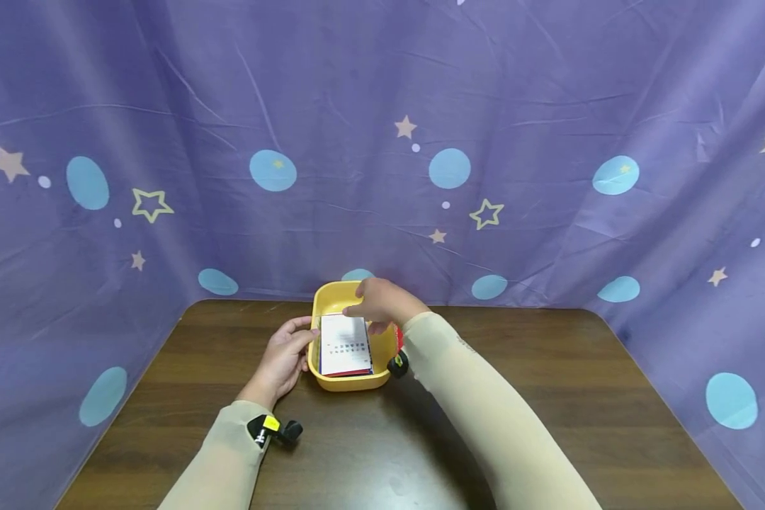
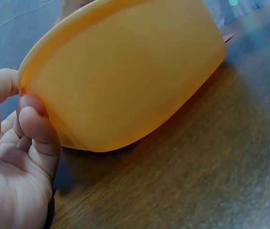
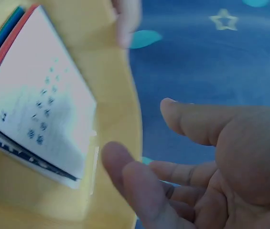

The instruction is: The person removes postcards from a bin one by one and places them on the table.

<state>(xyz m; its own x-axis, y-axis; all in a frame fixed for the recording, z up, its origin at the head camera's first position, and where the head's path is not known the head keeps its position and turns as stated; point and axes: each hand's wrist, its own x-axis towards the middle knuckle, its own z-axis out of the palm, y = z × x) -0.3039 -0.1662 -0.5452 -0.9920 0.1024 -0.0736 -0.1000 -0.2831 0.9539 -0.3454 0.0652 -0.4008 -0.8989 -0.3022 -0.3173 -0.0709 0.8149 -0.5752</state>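
Observation:
A yellow plastic bin (image 1: 350, 384) stands on the table with a small stack of books (image 1: 344, 343) inside, toward its left side. The top book is white with rows of small printed figures, and red and blue-green edges show below it. My left hand (image 1: 287, 358) pinches the bin's left rim, thumb over the top and fingers curled against the outer wall (image 2: 125, 81). Above the bin's right side is my right hand (image 1: 382, 301), its thumb and fingers apart. In the right wrist view nothing lies between the right hand's fingers (image 3: 146, 191).
Something red (image 1: 399, 338) shows at the bin's right side, mostly hidden by the right arm. The brown wooden table (image 1: 548, 397) extends around the bin. Behind it hangs a purple curtain (image 1: 382, 234) with stars and blue ovals.

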